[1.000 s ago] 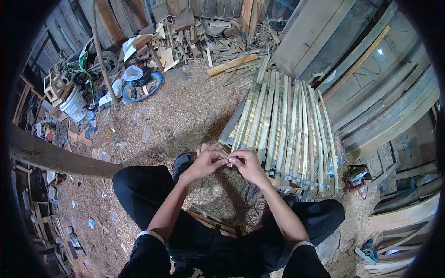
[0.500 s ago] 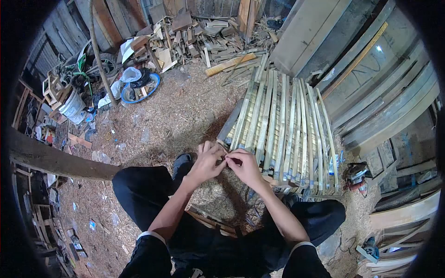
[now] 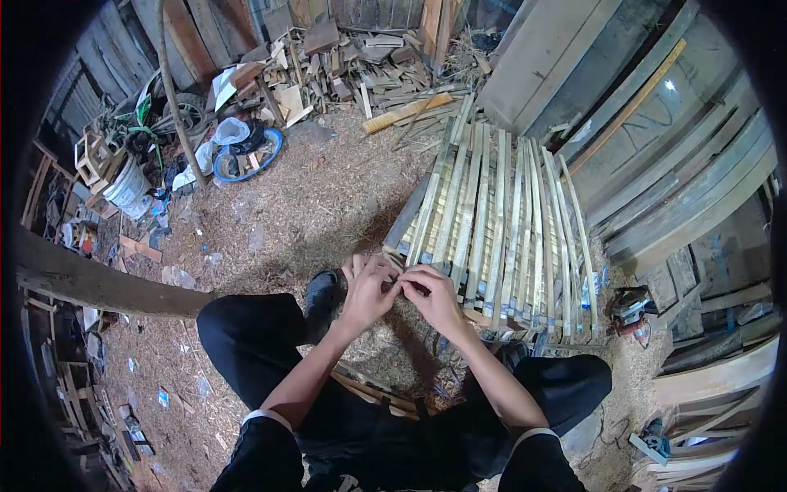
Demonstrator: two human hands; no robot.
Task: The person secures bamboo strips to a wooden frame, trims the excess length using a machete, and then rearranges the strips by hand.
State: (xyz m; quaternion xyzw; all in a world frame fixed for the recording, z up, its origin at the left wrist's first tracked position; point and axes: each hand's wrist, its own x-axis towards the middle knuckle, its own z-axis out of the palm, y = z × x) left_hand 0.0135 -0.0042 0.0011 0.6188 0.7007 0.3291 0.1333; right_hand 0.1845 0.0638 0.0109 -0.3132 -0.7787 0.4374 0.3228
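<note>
The left hand (image 3: 369,297) had shifted slightly inward and its wrist had turned more upright, while the right hand (image 3: 434,302) had kept nearly the same position. Both hands were found in a pinching posture, thumb against finger, with their tips meeting in front of the body. Any piece between the tips was too small to identify, and it could not be confirmed that one was held. The change was judged a minor adjustment of grip, with the work kept at one spot. The slats (image 3: 515,221) lay side by side, spread like a fan, just beyond and to the right of the hands; their near left corner was closest to the fingertips. Neither hand was seen gripping a slat. A shoe (image 3: 325,297) stood left of the left hand, on a floor (image 3: 316,201) strewn with shavings. A power tool (image 3: 631,316) rested right of the slats.
</note>
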